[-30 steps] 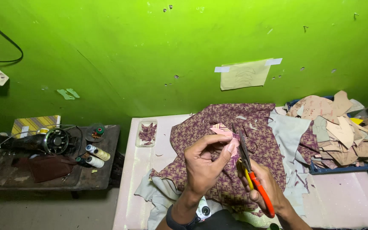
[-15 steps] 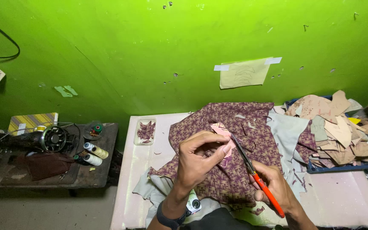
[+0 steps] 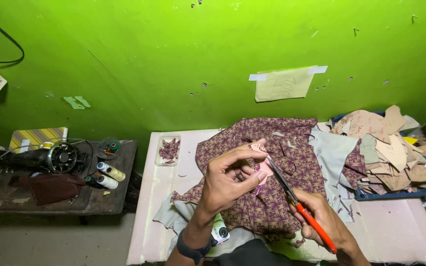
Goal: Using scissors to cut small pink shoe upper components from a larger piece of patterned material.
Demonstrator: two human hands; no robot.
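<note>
Fingers (image 3: 245, 157) of the left hand (image 3: 230, 180) are pinched together, thumb against fingertips, gripping a small pink fabric piece (image 3: 261, 166) held up above the patterned maroon cloth (image 3: 267, 197). Right hand (image 3: 321, 221) is closed around the orange handles of a pair of scissors (image 3: 299, 207); the blades point up and left, their tip meeting the edge of the pink piece just beside the left thumb. How far the blades are parted cannot be told. A dark band sits on the left wrist.

Maroon cloth lies spread across the middle of the pale pink bench (image 3: 149, 207), reaching toward its far edge, with grey fabric (image 3: 334, 152) touching it on the right. A clear tray of cut patterned pieces (image 3: 168, 150) stands near the far left corner of the bench. A heap of tan and beige offcuts (image 3: 395, 152) occupies the far right corner. A paper pattern (image 3: 283, 83) is taped to the green wall.

On the separate dark side table (image 3: 50, 202) to the left stand a sewing machine (image 3: 40, 158) and thread spools (image 3: 108, 175).
</note>
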